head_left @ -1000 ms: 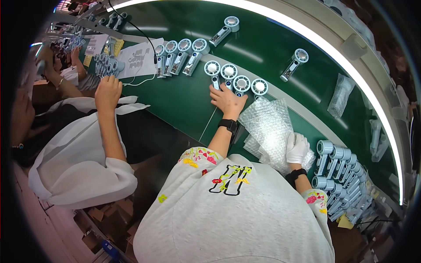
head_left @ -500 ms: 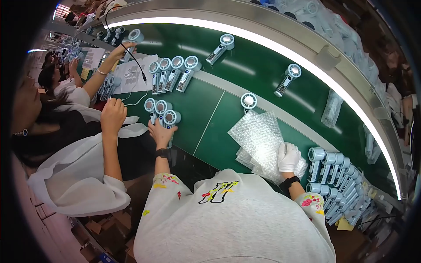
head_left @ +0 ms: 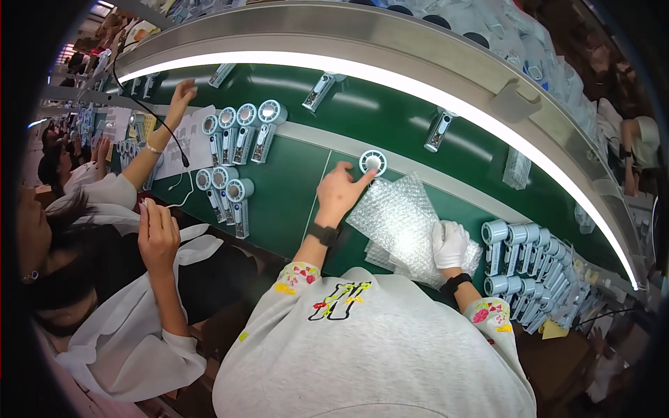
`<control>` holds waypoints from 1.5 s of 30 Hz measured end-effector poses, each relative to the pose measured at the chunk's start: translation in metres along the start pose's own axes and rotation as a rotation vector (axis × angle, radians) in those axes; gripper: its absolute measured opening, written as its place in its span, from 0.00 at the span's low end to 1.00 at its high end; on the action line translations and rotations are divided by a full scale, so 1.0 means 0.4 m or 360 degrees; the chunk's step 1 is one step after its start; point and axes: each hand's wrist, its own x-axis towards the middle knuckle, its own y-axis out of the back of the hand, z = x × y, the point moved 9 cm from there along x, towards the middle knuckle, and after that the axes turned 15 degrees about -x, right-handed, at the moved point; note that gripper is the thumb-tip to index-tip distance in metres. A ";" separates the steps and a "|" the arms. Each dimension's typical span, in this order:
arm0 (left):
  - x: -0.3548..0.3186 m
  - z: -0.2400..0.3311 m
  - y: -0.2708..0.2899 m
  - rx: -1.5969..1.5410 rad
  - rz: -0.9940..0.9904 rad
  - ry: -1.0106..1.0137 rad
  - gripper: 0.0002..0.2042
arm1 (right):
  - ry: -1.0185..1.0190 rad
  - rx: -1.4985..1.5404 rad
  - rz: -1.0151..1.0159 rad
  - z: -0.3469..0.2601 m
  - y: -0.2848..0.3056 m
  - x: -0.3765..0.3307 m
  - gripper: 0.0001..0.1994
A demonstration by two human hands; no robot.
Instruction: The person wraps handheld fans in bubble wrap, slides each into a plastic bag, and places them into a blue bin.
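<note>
My bare left hand point(head_left: 339, 194), thumb and fingers apart, is at a light-blue handheld fan point(head_left: 373, 161). The thumb reaches the fan's round head; whether it presses on it I cannot tell. That fan's handle is hidden under a clear bubble-wrap bag point(head_left: 394, 209). My right hand point(head_left: 450, 244), in a white glove, has its fingers curled on the bag's right side. More bubble wrap lies beneath. To the left stand a back row of fans point(head_left: 244, 115) and a front group of three fans point(head_left: 240, 190).
Many stacked fans point(head_left: 519, 261) fill the right end of the green table point(head_left: 296, 191). Single fans point(head_left: 439, 131) lie on the green strip beyond, under a bright light bar point(head_left: 390, 73). A co-worker's hand point(head_left: 159, 237) and dangling cable point(head_left: 167, 132) are at left.
My left hand has left the front group of three fans and moved right to the fan by the bubble wrap. The co-worker's far hand has let go of a fan. My view has shifted.
</note>
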 end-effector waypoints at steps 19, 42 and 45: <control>0.147 -0.014 0.320 0.0543 0.0744 -0.0426 0.24 | -0.0053 0.0373 -0.0776 0.051 -0.015 0.035 0.17; -0.170 0.212 -0.384 0.0559 -0.0964 -0.1821 0.33 | -0.0847 0.1863 -0.0416 0.270 0.244 0.020 0.14; -0.111 0.120 -0.412 0.0619 -0.1440 -0.0948 0.27 | -0.1002 0.1698 -0.0287 0.339 0.183 -0.219 0.18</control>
